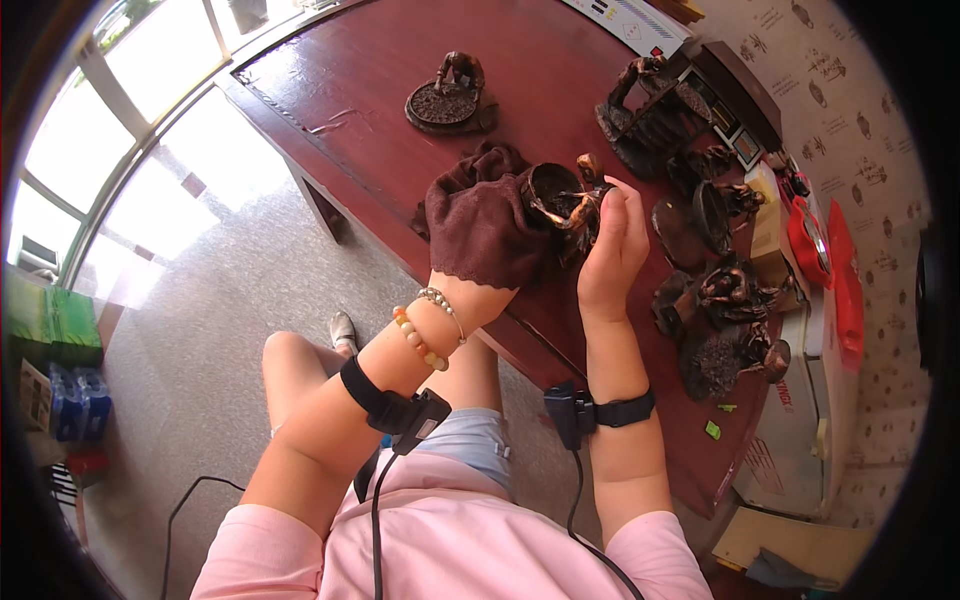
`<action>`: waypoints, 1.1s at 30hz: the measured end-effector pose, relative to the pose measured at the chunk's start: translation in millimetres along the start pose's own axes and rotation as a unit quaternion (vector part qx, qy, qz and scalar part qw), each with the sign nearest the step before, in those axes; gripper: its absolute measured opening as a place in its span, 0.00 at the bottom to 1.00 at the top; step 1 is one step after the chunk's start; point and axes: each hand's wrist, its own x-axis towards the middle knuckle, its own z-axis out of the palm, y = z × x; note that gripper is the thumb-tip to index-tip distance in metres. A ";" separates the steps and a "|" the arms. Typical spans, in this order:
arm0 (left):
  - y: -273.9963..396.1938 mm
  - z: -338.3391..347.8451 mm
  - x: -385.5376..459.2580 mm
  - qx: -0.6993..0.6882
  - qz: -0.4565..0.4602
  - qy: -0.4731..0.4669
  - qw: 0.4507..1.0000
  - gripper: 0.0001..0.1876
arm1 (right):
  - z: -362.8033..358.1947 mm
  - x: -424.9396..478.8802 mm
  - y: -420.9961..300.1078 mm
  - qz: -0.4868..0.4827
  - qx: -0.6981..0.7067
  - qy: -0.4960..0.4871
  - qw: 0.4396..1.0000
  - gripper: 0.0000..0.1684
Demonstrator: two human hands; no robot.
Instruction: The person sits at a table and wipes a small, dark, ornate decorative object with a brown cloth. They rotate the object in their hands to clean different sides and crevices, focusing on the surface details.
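Note:
A dark bronze-coloured figurine point(576, 214) of a person with a large round basin is held at the table's near side. My right hand point(613, 251) grips it from the right, with the thumb and fingers around the figure's back. A dark brown cloth point(480, 202) is draped over my left hand point(476, 294), so its fingers are hidden and little beyond the wrist shows. The cloth lies against the left side of the basin. Behind the cloth, another figurine point(450, 97), bent over a round tray, stands on the reddish-brown table point(360, 82).
Several similar figurines point(720, 292) crowd the table's right side, with a larger one point(649, 109) farther back. Beyond them are a dark box-like object point(739, 97) and a red item point(810, 236). Small green pieces point(712, 430) lie near the right edge. Cables point(379, 525) run from my forearm straps.

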 end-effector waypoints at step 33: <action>9.6 -10.1 -2.7 -0.021 -0.012 -0.174 0.984 0.21 | -24.3 11.0 -6.4 0.054 0.051 -0.080 0.994 0.20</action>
